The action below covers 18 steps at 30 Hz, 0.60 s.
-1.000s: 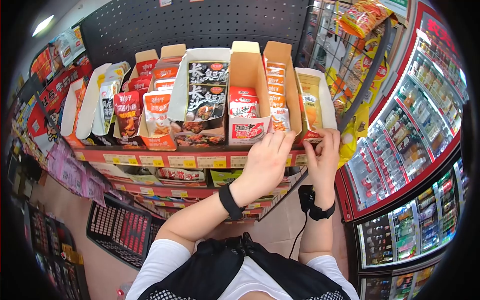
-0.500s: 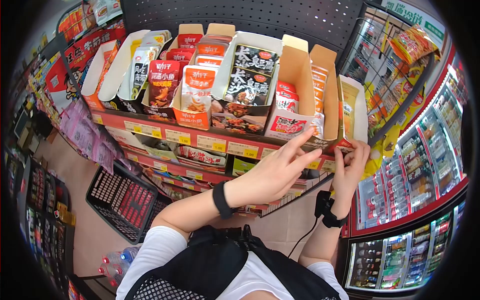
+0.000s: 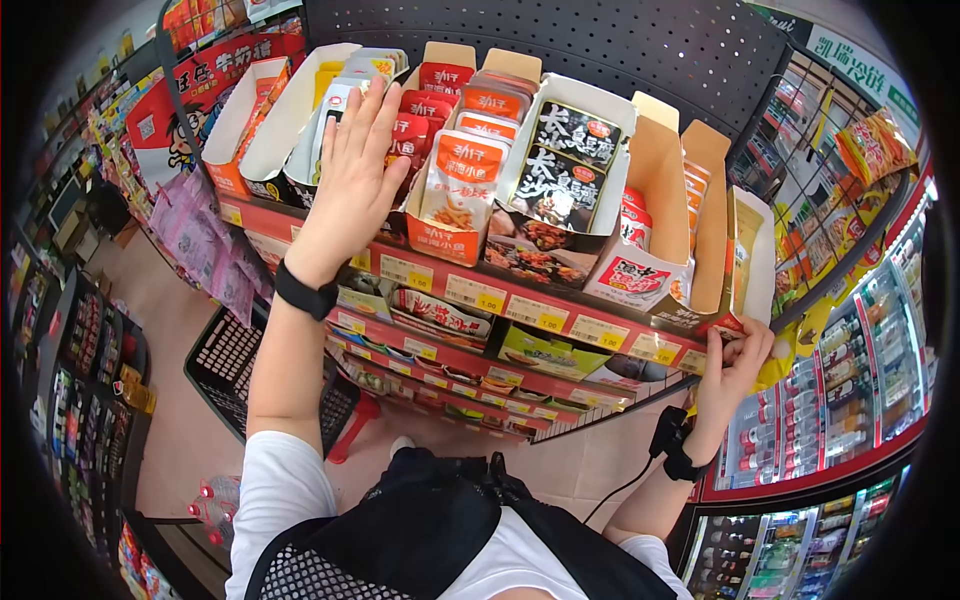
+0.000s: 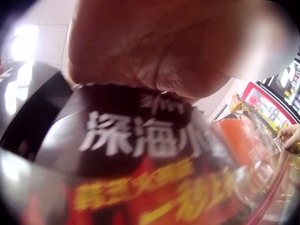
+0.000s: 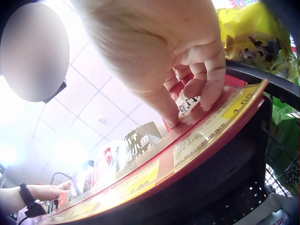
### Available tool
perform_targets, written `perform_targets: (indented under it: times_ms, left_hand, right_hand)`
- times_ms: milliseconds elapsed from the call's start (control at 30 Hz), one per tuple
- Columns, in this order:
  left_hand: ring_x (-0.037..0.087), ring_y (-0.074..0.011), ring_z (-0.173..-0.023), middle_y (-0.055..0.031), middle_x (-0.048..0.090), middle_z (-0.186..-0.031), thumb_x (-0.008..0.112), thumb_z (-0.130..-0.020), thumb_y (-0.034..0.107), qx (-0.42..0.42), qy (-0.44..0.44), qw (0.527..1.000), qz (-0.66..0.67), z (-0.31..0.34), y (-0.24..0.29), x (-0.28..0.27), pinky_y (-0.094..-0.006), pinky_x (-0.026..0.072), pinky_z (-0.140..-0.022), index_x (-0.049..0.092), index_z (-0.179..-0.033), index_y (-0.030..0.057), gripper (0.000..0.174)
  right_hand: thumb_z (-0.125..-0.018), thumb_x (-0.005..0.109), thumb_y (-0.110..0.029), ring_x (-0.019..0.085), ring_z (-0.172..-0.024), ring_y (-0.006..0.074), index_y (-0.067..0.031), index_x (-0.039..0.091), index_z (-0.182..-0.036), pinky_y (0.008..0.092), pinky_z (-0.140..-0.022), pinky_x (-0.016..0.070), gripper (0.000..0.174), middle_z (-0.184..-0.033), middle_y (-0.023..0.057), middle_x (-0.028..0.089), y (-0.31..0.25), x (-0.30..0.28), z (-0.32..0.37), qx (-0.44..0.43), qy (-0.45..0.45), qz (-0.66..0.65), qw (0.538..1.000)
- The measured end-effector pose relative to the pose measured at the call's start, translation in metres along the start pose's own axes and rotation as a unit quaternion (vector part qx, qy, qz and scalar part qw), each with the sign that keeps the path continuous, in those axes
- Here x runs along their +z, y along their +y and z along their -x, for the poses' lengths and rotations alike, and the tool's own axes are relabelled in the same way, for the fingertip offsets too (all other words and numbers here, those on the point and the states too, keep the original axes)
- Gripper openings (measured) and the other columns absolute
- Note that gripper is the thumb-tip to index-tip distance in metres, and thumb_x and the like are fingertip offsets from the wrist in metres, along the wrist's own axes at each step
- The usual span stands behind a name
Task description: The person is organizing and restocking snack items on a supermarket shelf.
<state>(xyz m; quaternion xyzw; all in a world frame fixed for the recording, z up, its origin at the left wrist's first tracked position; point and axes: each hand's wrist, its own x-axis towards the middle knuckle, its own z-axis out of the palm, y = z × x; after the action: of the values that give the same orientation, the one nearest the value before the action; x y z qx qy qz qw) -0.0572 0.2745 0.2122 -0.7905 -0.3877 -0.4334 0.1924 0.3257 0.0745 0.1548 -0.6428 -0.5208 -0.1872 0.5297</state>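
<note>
My left hand (image 3: 355, 185) is stretched flat with straight fingers over the packets at the left of the snack shelf. In the left wrist view its palm (image 4: 154, 47) is close against a dark red packet of fish snacks (image 4: 126, 140). At the shelf's right end, my right hand (image 3: 737, 357) grips the low front of a narrow white-walled snack box (image 3: 752, 230). The right wrist view shows thumb and curled fingers at the box's red front (image 5: 188, 104), right by the shelf's price rail (image 5: 211, 136). Between the hands stand an orange fish snack box (image 3: 445, 238) and a black packet box (image 3: 555, 190).
A tall brown carton (image 3: 650, 170) stands left of the gripped box. Wire mesh (image 3: 800, 160) with hanging snack bags borders the right side, near lit drink fridges (image 3: 840, 390). A black shopping basket (image 3: 225, 370) sits on the floor. Pink bags (image 3: 205, 240) hang at left.
My left hand has moved from the right-hand boxes across to the left, its fingers now straight. The right hand stays at the end box. The head view has swung left.
</note>
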Motion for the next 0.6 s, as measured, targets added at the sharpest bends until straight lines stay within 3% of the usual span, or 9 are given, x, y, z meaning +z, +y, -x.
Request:
perform_targets:
  times_ms: [67, 133, 233, 433, 533, 600]
  left_hand:
    - [0.025, -0.0369, -0.140, -0.0148, 0.029, -0.151, 0.052, -0.092, 0.013, -0.006, -0.052, 0.998, -0.031, 0.001, -0.013, 0.004, -0.0482, 0.0206, -0.112, 0.029, -0.147, 0.0072, 0.060]
    - [0.039, -0.0362, -0.127, -0.0181, 0.039, -0.136, 0.055, -0.088, 0.007, -0.013, -0.012, 0.998, 0.061, 0.000, -0.007, 0.000, -0.0454, 0.0297, -0.107, 0.036, -0.142, 0.0048, 0.057]
    - [0.038, -0.0371, -0.123, -0.0192, 0.039, -0.128, 0.057, -0.086, 0.002, -0.033, 0.091, 0.991, 0.092, 0.006, -0.004, 0.002, -0.0424, 0.0319, -0.105, 0.039, -0.139, 0.0047, 0.056]
    - [0.035, -0.0371, -0.132, -0.0184, 0.034, -0.143, 0.054, -0.083, -0.002, 0.000, 0.020, 0.994, 0.110, 0.011, -0.007, -0.005, -0.0422, 0.0300, -0.109, 0.040, -0.137, 0.0058, 0.056]
    - [0.030, -0.0392, -0.135, -0.0211, 0.026, -0.146, 0.055, -0.082, -0.005, -0.010, 0.028, 0.984, 0.178, 0.017, -0.010, -0.009, -0.0443, 0.0289, -0.109, 0.043, -0.132, 0.0069, 0.053]
    - [0.031, -0.0412, -0.133, -0.0239, 0.025, -0.146, 0.057, -0.082, -0.005, -0.011, 0.050, 0.981, 0.189, 0.022, -0.012, -0.011, -0.0453, 0.0315, -0.107, 0.045, -0.129, 0.0067, 0.050]
  right_hand:
    - [-0.082, 0.065, 0.001, 0.038, -0.063, 0.0109, -0.0022, 0.054, -0.112, 0.0218, -0.061, 0.0366, 0.032, -0.109, 0.0074, 0.047, 0.000, 0.001, 0.001, 0.002, 0.002, -0.009, 1.000]
    - [-0.082, 0.065, 0.001, 0.038, -0.063, 0.0101, -0.0024, 0.054, -0.112, 0.0212, -0.061, 0.0370, 0.032, -0.110, 0.0071, 0.047, 0.000, 0.003, 0.002, 0.006, 0.008, -0.022, 1.000]
    - [-0.083, 0.063, 0.002, 0.042, -0.067, 0.0075, -0.0046, 0.055, -0.121, 0.0193, -0.061, 0.0383, 0.040, -0.123, 0.0063, 0.046, -0.005, 0.008, 0.004, 0.015, 0.023, -0.045, 0.999]
    - [-0.087, 0.059, 0.004, 0.044, -0.070, 0.0061, -0.0026, 0.048, -0.135, 0.0196, -0.063, 0.0396, 0.050, -0.142, 0.0096, 0.040, -0.026, 0.018, 0.008, 0.008, 0.127, 0.005, 0.992]
    - [-0.087, 0.057, 0.006, 0.046, -0.070, 0.0069, 0.0010, 0.048, -0.133, 0.0193, -0.063, 0.0397, 0.047, -0.142, 0.0119, 0.039, -0.048, 0.018, 0.002, -0.037, 0.201, -0.041, 0.978]
    - [-0.084, 0.059, 0.007, 0.051, -0.073, 0.0107, 0.0028, 0.052, -0.125, 0.0220, -0.066, 0.0421, 0.041, -0.132, 0.0137, 0.049, -0.096, 0.016, -0.006, -0.059, 0.145, -0.085, 0.984]
